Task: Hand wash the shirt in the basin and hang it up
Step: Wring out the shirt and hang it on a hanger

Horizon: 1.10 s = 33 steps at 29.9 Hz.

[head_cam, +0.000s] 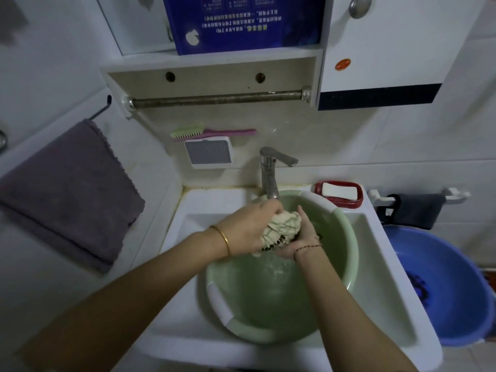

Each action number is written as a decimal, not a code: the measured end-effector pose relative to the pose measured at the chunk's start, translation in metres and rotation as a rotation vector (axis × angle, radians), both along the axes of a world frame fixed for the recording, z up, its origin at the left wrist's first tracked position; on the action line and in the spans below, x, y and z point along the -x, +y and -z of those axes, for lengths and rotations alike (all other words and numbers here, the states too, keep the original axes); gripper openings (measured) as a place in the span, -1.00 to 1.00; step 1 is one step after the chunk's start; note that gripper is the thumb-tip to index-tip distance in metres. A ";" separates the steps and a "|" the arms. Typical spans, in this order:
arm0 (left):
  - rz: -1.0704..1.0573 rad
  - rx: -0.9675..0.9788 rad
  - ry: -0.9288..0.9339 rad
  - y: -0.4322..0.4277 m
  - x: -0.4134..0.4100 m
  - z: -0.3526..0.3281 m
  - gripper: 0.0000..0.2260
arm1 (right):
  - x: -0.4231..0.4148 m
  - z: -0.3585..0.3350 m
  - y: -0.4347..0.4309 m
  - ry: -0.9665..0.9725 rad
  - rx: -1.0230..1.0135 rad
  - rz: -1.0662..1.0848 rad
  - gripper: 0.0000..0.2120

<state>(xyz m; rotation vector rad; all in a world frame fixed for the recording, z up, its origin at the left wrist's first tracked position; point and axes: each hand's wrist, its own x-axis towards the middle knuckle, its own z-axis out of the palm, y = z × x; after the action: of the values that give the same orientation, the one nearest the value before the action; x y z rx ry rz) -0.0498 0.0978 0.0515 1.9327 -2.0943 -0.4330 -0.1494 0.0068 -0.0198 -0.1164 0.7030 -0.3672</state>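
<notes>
A bunched cream shirt with thin dark stripes (281, 229) is held pressed between both hands, above the water in the round pale-green plastic basin (335, 269). The left hand (248, 229) is curled over it, fingers clamped into the cloth. The right hand (303, 237) is cupped against its far side, fingers wrapped round the bundle. A steel tap (268, 178) stands just beyond the fingertips.

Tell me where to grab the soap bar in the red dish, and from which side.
Pinch the soap bar across its narrow width, coming from above: it lies flat in the red dish, whose raised rim would likely block a sideways approach.
</notes>
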 end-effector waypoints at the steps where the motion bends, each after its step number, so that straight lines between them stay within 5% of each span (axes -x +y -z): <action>1: -0.017 -0.031 0.103 0.000 -0.006 -0.002 -0.38 | 0.004 -0.005 -0.001 -0.007 -0.026 -0.012 -0.35; 4: -0.006 -0.184 0.327 -0.003 -0.018 -0.011 -0.19 | 0.006 -0.015 -0.002 0.047 0.008 -0.120 -0.43; 10: -0.010 -0.380 0.719 -0.012 -0.044 -0.013 -0.17 | 0.003 -0.029 -0.006 0.096 0.054 -0.209 -0.51; 13: 0.045 -0.413 1.058 -0.009 -0.051 0.002 -0.14 | 0.005 -0.027 -0.006 0.142 0.023 -0.176 -0.51; 20: -0.704 0.259 1.368 -0.015 0.004 0.062 -0.45 | 0.000 -0.028 -0.001 0.225 0.008 0.025 -0.61; 24: -0.858 -0.060 1.900 -0.018 0.022 0.069 -0.23 | -0.010 -0.007 0.004 0.480 0.217 0.184 -0.60; 27: -0.922 -0.302 1.875 -0.018 0.026 0.059 -0.47 | -0.007 -0.005 0.015 0.628 0.495 0.230 -0.56; 33: -0.938 -0.394 1.844 -0.026 0.035 0.054 -0.41 | -0.015 -0.011 0.018 0.899 0.888 0.219 -0.70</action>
<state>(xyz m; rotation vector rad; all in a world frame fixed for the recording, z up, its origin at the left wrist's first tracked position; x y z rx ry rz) -0.0849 0.0720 -0.0023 1.2144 0.0547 -1.5234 -0.1345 0.0245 -0.0088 -1.1037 1.3999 -0.8397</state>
